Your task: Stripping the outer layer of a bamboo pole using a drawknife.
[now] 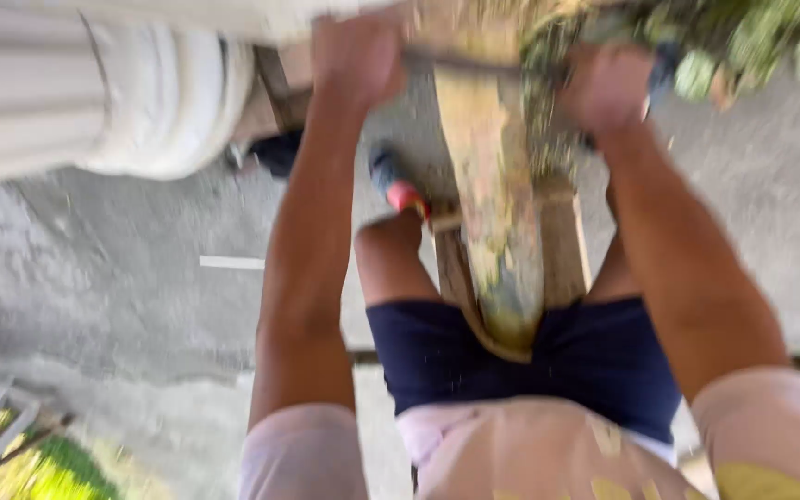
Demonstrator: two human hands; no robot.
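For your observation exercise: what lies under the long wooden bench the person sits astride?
Under the wooden bench show grey concrete ground, a bent knee and a red-and-blue shoe. The bench and dark shorts cover whatever supports it; the blur hides more.

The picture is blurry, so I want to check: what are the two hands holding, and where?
Both the left hand and right hand grip a thin bar crossing the wooden bench, one at each end.

wood bench (497, 231) | long, narrow, worn | green plant bundle (733, 37) at far end, blurred
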